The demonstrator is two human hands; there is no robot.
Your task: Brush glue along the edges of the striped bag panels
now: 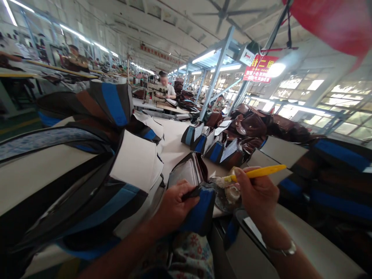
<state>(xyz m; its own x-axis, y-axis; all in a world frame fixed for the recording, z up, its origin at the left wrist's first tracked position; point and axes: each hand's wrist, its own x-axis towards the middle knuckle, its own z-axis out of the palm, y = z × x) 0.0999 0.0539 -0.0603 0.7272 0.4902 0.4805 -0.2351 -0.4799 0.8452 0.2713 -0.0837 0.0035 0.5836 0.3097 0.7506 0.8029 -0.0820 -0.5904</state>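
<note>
My left hand (pixel 180 201) pinches the edge of a dark bag piece (pixel 203 209) with a blue stripe, tilted above my lap. Between the fingers of my right hand (pixel 258 193) is a brush (pixel 261 171) with a yellow handle. Its pale bristles point left, close to the upper edge of the bag piece; whether they touch it I cannot tell. Below the brush sits a dark, crusted glue container (pixel 225 199), partly hidden by my right hand. Behind the held piece, an open pouch-like part (pixel 188 170) shows pale inner layers.
Stacked bag panels (pixel 133 159) with blue stripes crowd the left side. More striped panels (pixel 343 186) lie at the right. Brown bags (pixel 250 124) are heaped beyond the white tabletop (pixel 171 135). A co-worker (pixel 165 87) sits farther back near sewing machines.
</note>
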